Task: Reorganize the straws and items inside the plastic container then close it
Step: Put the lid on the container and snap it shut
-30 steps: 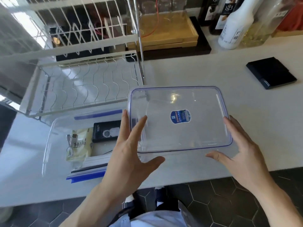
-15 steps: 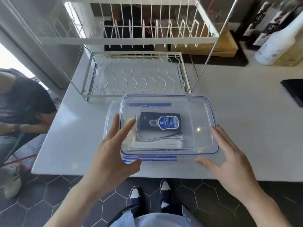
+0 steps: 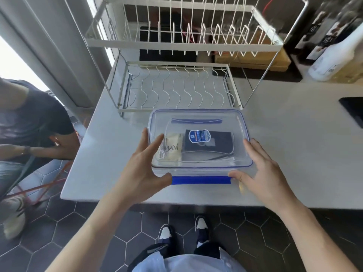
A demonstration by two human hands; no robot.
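Container (image 3: 200,173) sits just in front of the dish rack (image 3: 176,91), lid (image 3: 198,116) laid on top. Left hand (image 3: 141,169) and right hand (image 3: 261,171) rest spread at its near corners, probably to seat it squarely before the blue clip (image 3: 200,180) snaps.

A kitchen or café counter, white two-tier wire dish-drying rack (image 3: 180,55) standing on a pale grey smooth countertop (image 3: 284,154), white plastic bottle (image 3: 334,59) and dark labelled bottles (image 3: 322,32) along the back, dark hexagonal floor tiles (image 3: 64,232) below
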